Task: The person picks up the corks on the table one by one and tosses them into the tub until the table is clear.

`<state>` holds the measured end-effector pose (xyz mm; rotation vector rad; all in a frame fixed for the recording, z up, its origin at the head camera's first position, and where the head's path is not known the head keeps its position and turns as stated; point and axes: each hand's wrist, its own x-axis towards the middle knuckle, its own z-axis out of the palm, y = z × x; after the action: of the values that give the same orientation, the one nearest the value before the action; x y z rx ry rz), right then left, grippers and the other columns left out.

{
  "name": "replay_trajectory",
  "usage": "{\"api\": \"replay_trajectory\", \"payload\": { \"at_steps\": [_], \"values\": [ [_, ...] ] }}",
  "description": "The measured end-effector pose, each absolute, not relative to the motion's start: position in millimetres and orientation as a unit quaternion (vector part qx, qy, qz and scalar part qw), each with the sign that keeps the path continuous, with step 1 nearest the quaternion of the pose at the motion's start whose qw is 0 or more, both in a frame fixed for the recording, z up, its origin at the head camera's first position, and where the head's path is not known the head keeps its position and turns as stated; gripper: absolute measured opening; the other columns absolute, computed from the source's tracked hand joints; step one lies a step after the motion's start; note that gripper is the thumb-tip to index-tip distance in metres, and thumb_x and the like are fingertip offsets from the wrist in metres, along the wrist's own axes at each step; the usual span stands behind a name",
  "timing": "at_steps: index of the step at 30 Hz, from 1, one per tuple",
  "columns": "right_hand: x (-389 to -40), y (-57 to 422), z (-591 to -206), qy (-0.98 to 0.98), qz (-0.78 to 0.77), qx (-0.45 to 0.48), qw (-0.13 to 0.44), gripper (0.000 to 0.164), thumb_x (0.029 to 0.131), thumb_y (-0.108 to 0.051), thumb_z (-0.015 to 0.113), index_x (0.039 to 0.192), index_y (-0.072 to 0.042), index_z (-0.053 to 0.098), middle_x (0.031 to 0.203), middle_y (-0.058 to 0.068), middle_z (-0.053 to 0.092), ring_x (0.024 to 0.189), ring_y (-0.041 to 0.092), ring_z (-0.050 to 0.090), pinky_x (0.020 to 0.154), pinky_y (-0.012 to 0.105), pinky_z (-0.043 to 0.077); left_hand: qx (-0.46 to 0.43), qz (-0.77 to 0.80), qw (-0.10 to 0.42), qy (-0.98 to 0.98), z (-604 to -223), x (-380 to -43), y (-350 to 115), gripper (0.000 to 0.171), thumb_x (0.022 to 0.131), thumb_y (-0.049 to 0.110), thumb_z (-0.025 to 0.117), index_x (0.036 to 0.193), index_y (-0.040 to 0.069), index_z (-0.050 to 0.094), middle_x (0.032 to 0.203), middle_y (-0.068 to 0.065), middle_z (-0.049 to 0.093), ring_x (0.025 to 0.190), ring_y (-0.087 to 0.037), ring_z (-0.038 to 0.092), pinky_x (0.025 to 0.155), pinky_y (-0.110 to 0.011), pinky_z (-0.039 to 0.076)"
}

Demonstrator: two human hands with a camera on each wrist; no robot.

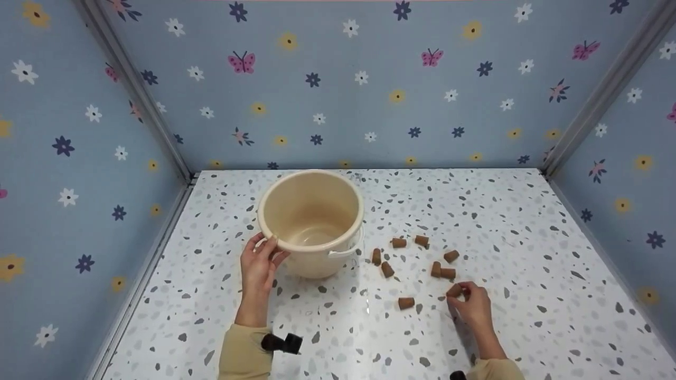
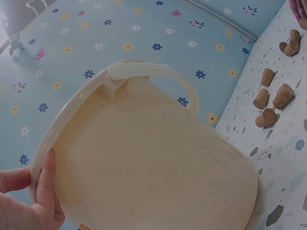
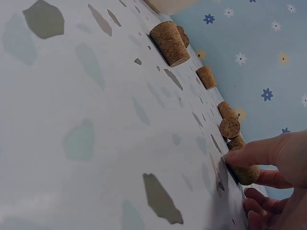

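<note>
A cream plastic bucket (image 1: pixel 312 264) with a white handle (image 1: pixel 346 253) stands upright left of centre on the speckled table, its inside bare. My left hand (image 1: pixel 257 266) pinches the near-left part of its rim, thumb on one side and fingers on the other, as the left wrist view also shows. Over to the right, my right hand (image 1: pixel 475 307) holds a brown cork (image 1: pixel 454 290) between thumb and fingers, low at the tabletop. In the right wrist view the thumb lies across this cork (image 3: pixel 245 174). Several more corks (image 1: pixel 448 273) lie scattered between the bucket and that hand.
One cork (image 1: pixel 406 303) lies apart, nearer the front. Blue flowered panels (image 1: pixel 338 116) enclose the back and both sides of the white speckled table (image 1: pixel 528 253). A black wrist mount (image 1: pixel 282 343) sticks out from the left sleeve.
</note>
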<state>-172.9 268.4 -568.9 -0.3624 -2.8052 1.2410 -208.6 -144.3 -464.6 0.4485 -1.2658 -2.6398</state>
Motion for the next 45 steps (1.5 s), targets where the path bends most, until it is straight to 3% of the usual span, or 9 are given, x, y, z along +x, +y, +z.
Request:
{"api": "replay_trajectory", "payload": {
  "at_steps": [5,9,18,26,31,33,34,35,45],
  "values": [
    [-172.5,266.5,-569.5,-0.902,0.413,-0.115,0.049,0.029,0.073,-0.003,0.066,0.098,0.008,0.055,0.094,0.020,0.054,0.092,0.034,0.050,0.080,0.044,0.043,0.131,-0.884,0.104,-0.437,-470.7,-209.9,-144.1,0.029,0.086,-0.004,0.051,0.112,-0.005,0.038,0.081,-0.007,0.055,0.066,-0.014,0.057,0.063,-0.027,0.054],
    [-172.1,263.7,-566.0,-0.898,0.421,-0.117,0.055,0.032,0.073,-0.005,0.066,0.101,0.007,0.055,0.098,0.021,0.053,0.093,0.033,0.050,0.079,0.044,0.043,0.086,-0.898,0.114,-0.417,-504.0,-225.3,-153.6,0.030,0.082,-0.002,0.060,0.107,-0.002,0.043,0.085,-0.012,0.055,0.070,-0.020,0.059,0.064,-0.031,0.055],
    [-178.4,254.7,-554.4,-0.895,0.428,-0.113,0.058,0.039,0.076,-0.010,0.066,0.110,0.005,0.053,0.102,0.022,0.048,0.088,0.031,0.047,0.071,0.038,0.042,0.108,-0.889,0.099,-0.433,-549.0,-251.5,-169.9,0.038,0.083,0.007,0.062,0.116,0.002,0.044,0.102,-0.021,0.054,0.082,-0.027,0.059,0.075,-0.040,0.052],
    [-194.6,248.7,-545.8,-0.894,0.434,-0.090,0.063,0.038,0.077,-0.009,0.066,0.109,0.005,0.051,0.102,0.021,0.046,0.090,0.032,0.045,0.072,0.038,0.040,0.157,-0.873,0.093,-0.453,-466.9,-210.4,-145.4,0.036,0.087,0.000,0.053,0.118,-0.006,0.037,0.089,-0.011,0.056,0.072,-0.016,0.057,0.073,-0.032,0.053],
    [-205.1,244.1,-535.4,-0.887,0.449,-0.061,0.090,0.028,0.075,-0.008,0.068,0.099,0.003,0.058,0.096,0.016,0.051,0.089,0.027,0.047,0.070,0.035,0.042,0.136,-0.881,0.101,-0.442,-492.4,-223.2,-149.9,0.036,0.085,-0.001,0.055,0.117,-0.007,0.038,0.089,-0.013,0.055,0.072,-0.017,0.058,0.071,-0.032,0.054],
    [-210.3,241.3,-530.7,-0.883,0.455,-0.052,0.105,0.024,0.074,-0.007,0.069,0.094,0.002,0.059,0.093,0.014,0.053,0.089,0.026,0.047,0.071,0.034,0.042,0.124,-0.881,0.110,-0.443,-491.5,-221.6,-149.0,0.034,0.084,-0.001,0.056,0.113,-0.007,0.039,0.086,-0.011,0.056,0.070,-0.016,0.058,0.067,-0.030,0.054],
    [-213.4,239.8,-528.4,-0.880,0.459,-0.048,0.110,0.022,0.074,-0.006,0.069,0.092,0.001,0.060,0.092,0.013,0.055,0.089,0.026,0.048,0.072,0.034,0.042,0.136,-0.871,0.118,-0.457,-468.8,-208.8,-143.1,0.035,0.084,-0.001,0.057,0.113,-0.007,0.038,0.085,-0.010,0.056,0.069,-0.015,0.058,0.067,-0.029,0.054],
    [-216.3,238.6,-525.9,-0.880,0.459,-0.046,0.112,0.021,0.074,-0.006,0.069,0.092,0.001,0.060,0.091,0.013,0.055,0.089,0.027,0.048,0.073,0.034,0.042,0.118,-0.883,0.115,-0.440,-488.4,-220.2,-147.9,0.033,0.083,-0.001,0.058,0.111,-0.006,0.041,0.085,-0.011,0.056,0.069,-0.016,0.058,0.065,-0.029,0.055],
    [-241.0,229.2,-501.8,-0.892,0.441,-0.035,0.095,0.035,0.077,-0.011,0.068,0.107,0.002,0.055,0.102,0.018,0.050,0.089,0.031,0.048,0.075,0.037,0.042,0.159,-0.876,0.103,-0.443,-466.8,-210.4,-144.2,0.030,0.086,-0.004,0.052,0.113,-0.006,0.038,0.080,-0.008,0.057,0.066,-0.015,0.058,0.066,-0.029,0.055]
  ]
}}
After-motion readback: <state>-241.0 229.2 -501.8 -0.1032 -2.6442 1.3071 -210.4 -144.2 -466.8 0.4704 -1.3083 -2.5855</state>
